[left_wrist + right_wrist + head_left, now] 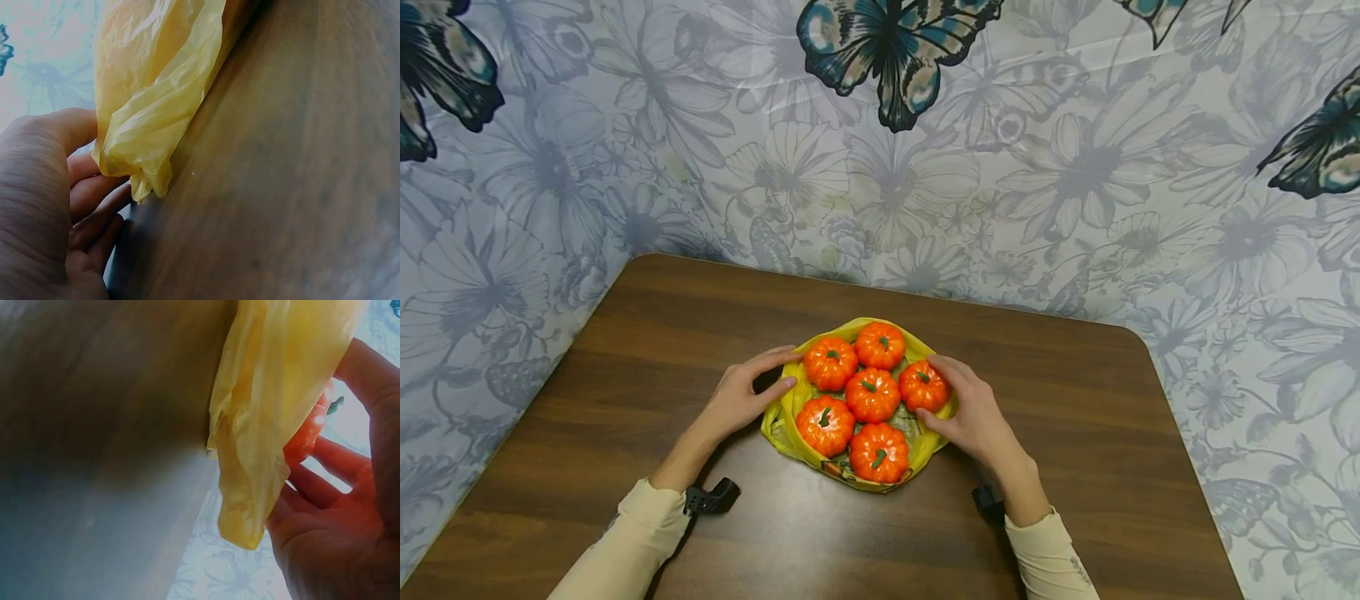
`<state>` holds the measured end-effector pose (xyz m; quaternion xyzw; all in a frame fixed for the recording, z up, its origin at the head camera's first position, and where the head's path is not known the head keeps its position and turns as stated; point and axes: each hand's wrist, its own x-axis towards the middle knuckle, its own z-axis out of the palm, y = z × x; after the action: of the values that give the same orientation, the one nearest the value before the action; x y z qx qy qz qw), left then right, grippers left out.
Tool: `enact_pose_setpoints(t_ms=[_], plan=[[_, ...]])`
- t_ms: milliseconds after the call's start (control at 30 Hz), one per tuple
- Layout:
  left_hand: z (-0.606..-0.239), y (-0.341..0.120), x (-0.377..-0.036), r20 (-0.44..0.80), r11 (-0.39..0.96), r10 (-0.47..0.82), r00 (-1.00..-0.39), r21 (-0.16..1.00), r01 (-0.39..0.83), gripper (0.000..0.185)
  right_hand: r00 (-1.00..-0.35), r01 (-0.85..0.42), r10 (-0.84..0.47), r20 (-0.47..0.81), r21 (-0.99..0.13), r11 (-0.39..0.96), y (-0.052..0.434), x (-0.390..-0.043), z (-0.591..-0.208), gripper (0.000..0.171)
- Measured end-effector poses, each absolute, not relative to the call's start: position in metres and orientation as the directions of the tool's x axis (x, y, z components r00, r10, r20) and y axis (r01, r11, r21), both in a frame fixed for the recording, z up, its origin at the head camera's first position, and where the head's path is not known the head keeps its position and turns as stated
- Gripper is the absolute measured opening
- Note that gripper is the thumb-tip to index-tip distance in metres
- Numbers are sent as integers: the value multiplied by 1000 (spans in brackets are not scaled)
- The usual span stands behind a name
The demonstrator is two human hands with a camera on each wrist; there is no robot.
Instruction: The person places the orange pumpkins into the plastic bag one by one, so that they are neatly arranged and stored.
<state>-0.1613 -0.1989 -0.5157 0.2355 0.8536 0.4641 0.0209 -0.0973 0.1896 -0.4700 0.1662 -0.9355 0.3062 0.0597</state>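
A yellow plastic bag (790, 406), its rim folded outward, sits on the table holding several glossy orange pumpkins with green stems. My left hand (751, 388) rests at the bag's left rim, thumb and fingertips touching the plastic with a gap between them. On the opposite side, my right hand (972, 410) reaches over the rim, its thumb and fingers on either side of the rightmost pumpkin (922, 385). In the left wrist view, crumpled bag (150, 119) hides the left fingertips. In the right wrist view, an orange pumpkin (305, 439) shows between the bag and the right fingers.
The brown wooden table (1060, 483) has rounded far corners. Behind it hangs a pale cloth (1037, 192) printed with flowers and butterflies. Black wrist straps with camera mounts (711, 497) sit under both wrists.
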Motion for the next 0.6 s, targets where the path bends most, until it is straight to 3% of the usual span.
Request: enact_pose_setpoints(t_ms=[367, 600], plan=[[-517, -200, -158, 192, 455, 418, -888, 802, 388, 40, -924, -382, -325, 203, -555, 739, 193, -96, -472, 80], [-517, -199, -155, 191, 463, 414, -890, 797, 387, 42, -939, -345, -273, 210, -576, 741, 197, -88, -472, 87]])
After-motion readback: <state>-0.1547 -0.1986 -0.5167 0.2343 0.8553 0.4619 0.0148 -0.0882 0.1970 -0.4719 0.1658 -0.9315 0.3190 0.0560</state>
